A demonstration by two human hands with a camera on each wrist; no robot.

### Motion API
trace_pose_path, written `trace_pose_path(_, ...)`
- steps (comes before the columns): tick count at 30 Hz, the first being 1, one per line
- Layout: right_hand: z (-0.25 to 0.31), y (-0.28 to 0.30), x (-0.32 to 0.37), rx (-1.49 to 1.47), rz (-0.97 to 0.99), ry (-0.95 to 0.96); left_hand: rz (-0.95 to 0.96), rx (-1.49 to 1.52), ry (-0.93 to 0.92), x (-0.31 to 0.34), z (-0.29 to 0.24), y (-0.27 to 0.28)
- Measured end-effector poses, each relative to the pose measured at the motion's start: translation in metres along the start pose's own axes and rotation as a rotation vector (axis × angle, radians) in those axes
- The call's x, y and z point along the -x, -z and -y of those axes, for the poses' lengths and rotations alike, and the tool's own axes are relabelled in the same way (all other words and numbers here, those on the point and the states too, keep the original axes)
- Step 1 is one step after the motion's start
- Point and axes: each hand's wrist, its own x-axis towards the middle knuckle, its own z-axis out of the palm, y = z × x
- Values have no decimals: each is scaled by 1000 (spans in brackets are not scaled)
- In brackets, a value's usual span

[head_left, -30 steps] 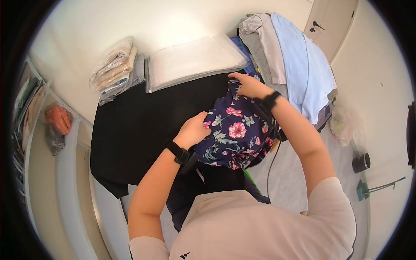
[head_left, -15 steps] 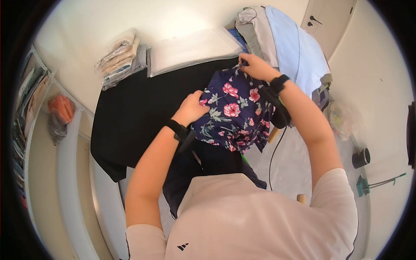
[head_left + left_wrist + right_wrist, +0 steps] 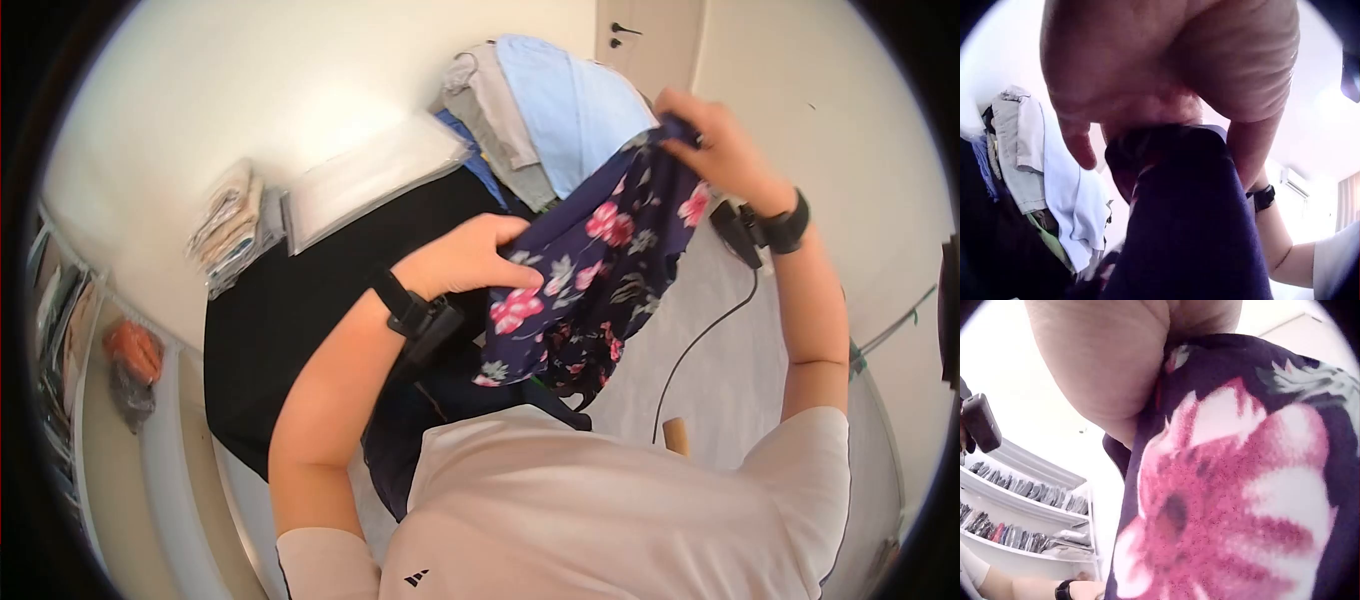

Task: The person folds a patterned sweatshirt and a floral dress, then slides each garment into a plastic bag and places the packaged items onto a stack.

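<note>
A navy garment with pink and white flowers hangs slantwise in the air between both hands, right of the black-covered table. My left hand pinches its left edge between thumb and fingers. Higher up and farther right, my right hand grips the bunched upper corner, fingers curled over the fabric. From the left wrist, the dark cloth runs down from between the thumb and fingers. A large printed flower on the cloth fills much of the right wrist view, below the right palm.
The black table cover bears a stack of clear plastic sleeves and bagged folded clothes. Behind the garment lies a clothes heap with a light blue piece on top. Shelving lines the left; a cable trails over the floor.
The right hand has risen and swung right with its corner of the garment, which now slants upward. The left hand has moved slightly right and down. The head view has turned right.
</note>
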Motion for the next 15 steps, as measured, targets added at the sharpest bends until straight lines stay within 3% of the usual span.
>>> trace_pose_path(5, -9, 51, 43, 22, -57, -117, -212, -392, -98, -25, -29, 12)
trace_pose_path(6, -20, 26, 46, 21, -72, -151, -272, -542, -132, -27, -17, 24)
trace_pose_path(7, -24, 25, 56, 38, -82, -186, -342, -894, -284, -33, -18, 29)
trace_pose_path(9, -36, 14, 69, 87, -116, -140, -467, -1210, -273, -41, -12, 38)
trace_pose_path(10, -42, 2, 80, 116, -149, -248, -460, -1232, -278, -46, -12, 35)
trace_pose_path(11, -47, -7, 90, 144, -179, -356, -467, -1129, -137, -50, -16, 30)
trace_pose_path(12, -54, -12, 99, 142, -194, -359, -473, -1019, 4, -55, -19, 27)
trace_pose_path(13, -51, 9, 76, 151, -173, -308, -470, -982, 2, -53, -31, 45)
trace_pose_path(15, -57, 11, 79, 149, -193, -257, -490, -1184, -449, -60, -26, 52)
